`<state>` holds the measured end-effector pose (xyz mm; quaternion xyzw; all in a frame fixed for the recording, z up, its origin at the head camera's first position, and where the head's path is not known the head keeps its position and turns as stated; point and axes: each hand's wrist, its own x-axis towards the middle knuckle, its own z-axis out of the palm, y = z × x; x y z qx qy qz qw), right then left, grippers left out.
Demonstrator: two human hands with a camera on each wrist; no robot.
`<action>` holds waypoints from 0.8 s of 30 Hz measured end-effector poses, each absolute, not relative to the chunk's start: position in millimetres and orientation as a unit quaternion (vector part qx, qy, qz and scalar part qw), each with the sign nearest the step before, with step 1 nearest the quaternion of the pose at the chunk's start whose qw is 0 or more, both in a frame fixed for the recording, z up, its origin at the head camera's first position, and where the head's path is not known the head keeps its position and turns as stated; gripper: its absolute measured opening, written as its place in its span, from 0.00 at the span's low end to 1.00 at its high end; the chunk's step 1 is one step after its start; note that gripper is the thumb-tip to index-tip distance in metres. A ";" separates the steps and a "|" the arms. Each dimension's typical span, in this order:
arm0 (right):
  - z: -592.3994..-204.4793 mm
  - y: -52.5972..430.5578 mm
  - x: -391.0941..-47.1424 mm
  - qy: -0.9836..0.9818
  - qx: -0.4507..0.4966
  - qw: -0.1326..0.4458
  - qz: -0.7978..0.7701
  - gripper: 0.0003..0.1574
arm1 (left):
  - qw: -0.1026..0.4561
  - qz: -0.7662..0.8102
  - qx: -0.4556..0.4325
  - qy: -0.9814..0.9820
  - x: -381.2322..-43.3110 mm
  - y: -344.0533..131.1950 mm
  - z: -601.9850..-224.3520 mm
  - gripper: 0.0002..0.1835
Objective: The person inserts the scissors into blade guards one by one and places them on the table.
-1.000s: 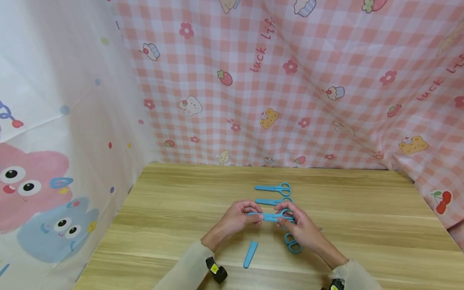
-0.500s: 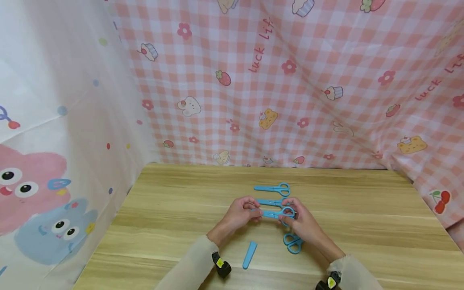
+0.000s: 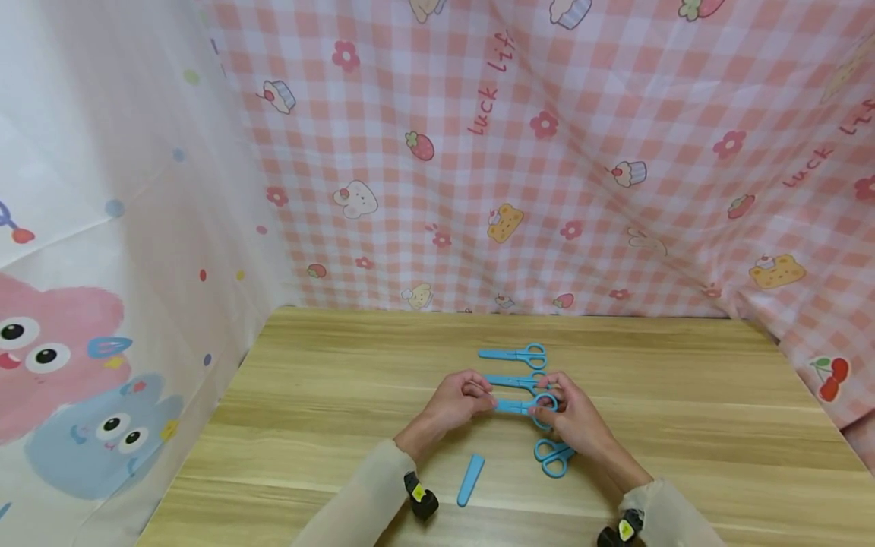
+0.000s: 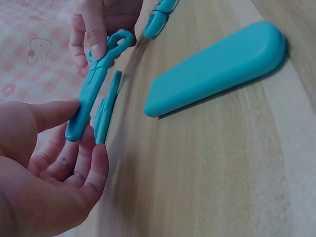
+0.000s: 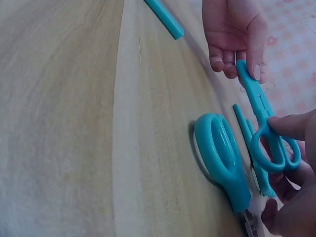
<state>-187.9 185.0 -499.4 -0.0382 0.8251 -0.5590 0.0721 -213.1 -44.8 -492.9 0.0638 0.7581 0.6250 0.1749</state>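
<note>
A pair of blue scissors point(image 3: 514, 406) in its sheath is held above the table between both hands. My left hand point(image 3: 454, 403) pinches the sheathed tip between thumb and fingers, as the left wrist view also shows. The right hand point(image 3: 577, 418) grips the scissors near the handle loops point(image 5: 276, 153). Just behind lies a second sheathed pair point(image 3: 509, 381), and farther back a third sheathed pair point(image 3: 513, 355). Near the right hand rests an unsheathed pair point(image 3: 554, 457), its metal blade point(image 5: 249, 224) partly showing in the right wrist view. A loose blue sheath point(image 3: 470, 480) lies in front of the hands.
The wooden table point(image 3: 328, 395) runs back to a pink checked cloth point(image 3: 410, 190). A white cloth point(image 3: 171, 228) with cartoon figures hangs at the left. Each wrist wears a dark camera band.
Both hands have shifted slightly back with the sheathed scissors, mostly in the first half second. The other scissors and the loose sheath keep their places on the table.
</note>
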 end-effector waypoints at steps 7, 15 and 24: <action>-501.4 187.1 -189.0 0.851 -0.034 0.058 -0.521 0.19 | 0.164 0.597 0.057 0.783 -213.2 -43.2 -495.7 0.08; -503.1 190.1 -188.2 0.868 -0.030 0.041 -0.493 0.21 | 0.153 0.568 0.054 0.807 -214.6 -40.6 -497.3 0.07; -505.8 189.5 -191.2 0.872 -0.013 0.046 -0.486 0.22 | 0.149 0.533 0.052 0.832 -216.6 -41.5 -498.3 0.08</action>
